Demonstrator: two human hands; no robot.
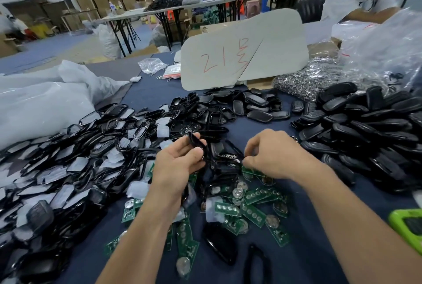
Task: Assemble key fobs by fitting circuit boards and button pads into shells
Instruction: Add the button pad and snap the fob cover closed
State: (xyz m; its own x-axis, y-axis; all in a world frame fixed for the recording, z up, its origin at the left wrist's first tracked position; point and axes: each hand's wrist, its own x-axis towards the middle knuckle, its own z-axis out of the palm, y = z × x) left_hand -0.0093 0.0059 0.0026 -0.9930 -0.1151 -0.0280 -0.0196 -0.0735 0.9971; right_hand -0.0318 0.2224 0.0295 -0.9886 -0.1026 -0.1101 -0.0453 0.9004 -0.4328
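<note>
My left hand (177,162) holds a black key fob shell frame (196,141) upright between thumb and fingers. My right hand (270,154) reaches down with curled fingertips, pinching a green circuit board (250,170) at the top of the pile. Green circuit boards with coin cells (251,206) lie scattered on the blue cloth below both hands. A big heap of glossy black frames and clear button pads (75,158) fills the left side. Matte black shell backs (365,128) are piled on the right.
A grey card marked in red (242,55) stands at the back. White plastic bags (45,100) lie far left, a bag of metal key rings (303,80) back right. A green device (408,226) sits at the right edge. A person in white works at the far right.
</note>
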